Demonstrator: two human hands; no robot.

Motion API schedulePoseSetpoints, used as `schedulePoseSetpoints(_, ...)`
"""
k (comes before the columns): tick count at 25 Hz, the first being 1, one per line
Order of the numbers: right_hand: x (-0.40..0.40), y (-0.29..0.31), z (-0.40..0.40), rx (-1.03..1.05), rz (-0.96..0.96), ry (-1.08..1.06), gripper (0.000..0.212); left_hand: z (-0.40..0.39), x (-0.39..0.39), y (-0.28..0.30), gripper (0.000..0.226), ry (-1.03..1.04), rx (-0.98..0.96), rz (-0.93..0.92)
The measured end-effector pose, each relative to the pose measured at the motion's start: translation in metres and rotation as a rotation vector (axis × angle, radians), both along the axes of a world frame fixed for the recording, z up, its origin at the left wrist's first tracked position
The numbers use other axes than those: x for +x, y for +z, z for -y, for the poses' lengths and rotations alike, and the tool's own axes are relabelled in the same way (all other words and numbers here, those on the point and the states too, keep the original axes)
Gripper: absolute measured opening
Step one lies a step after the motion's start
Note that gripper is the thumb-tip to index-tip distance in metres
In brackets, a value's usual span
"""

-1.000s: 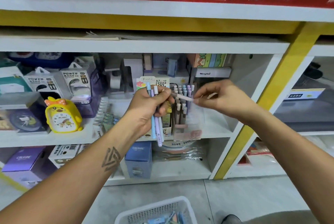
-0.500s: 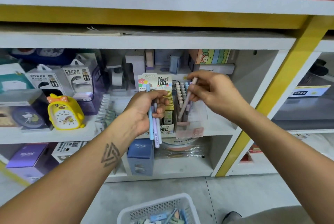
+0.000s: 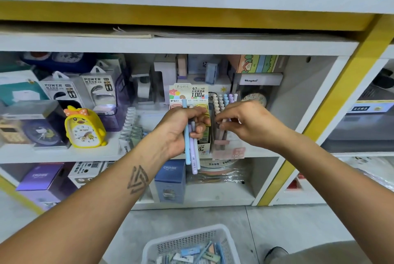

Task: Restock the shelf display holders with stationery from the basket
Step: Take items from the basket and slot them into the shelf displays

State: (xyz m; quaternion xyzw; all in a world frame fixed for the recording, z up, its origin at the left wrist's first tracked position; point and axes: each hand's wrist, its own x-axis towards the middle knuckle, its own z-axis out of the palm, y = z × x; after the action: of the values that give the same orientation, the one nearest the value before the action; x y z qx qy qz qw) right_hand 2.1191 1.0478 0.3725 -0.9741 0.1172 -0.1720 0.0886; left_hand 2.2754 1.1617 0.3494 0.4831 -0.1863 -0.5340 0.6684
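Left hand (image 3: pixel 183 129) grips pens (image 3: pixel 190 152); right hand (image 3: pixel 247 123) apparently pinches one (pale) in the holder (image 3: pixel 221 148).

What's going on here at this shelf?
A person is refilling a pen display holder on a shop shelf. Their left hand grips a small bunch of pastel pens, blue and lilac. Their right hand pinches one pen at the holder, among the pens standing there. A white basket with more stationery sits on the floor below.
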Motion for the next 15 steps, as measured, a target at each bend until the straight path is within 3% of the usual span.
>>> schedulePoseSetpoints(2,0.001,-0.002,-0.002,-0.024,-0.028,0.031,0.025,-0.002,0.0,0.001,0.015,-0.022,-0.005,-0.039)
schedulePoseSetpoints(5,0.001,-0.011,-0.002,0.009,-0.025,-0.106,0.028,-0.005,0.003,0.002,0.023,-0.033,-0.037,-0.074)
schedulePoseSetpoints(7,0.003,-0.015,0.001,0.014,0.003,-0.185,0.025,-0.007,0.005,0.002,0.024,-0.037,-0.068,-0.06)
schedulePoseSetpoints(11,0.008,-0.013,-0.001,-0.103,0.05,-0.107,0.009,-0.012,0.009,-0.001,0.031,-0.075,-0.14,-0.016)
schedulePoseSetpoints(13,0.01,-0.006,-0.004,0.036,0.161,-0.13,0.013,-0.014,0.01,-0.002,0.034,-0.131,-0.184,0.025)
schedulePoseSetpoints(15,0.014,0.005,-0.013,0.33,0.247,-0.163,0.016,-0.016,0.008,-0.002,0.03,-0.201,-0.212,0.102)
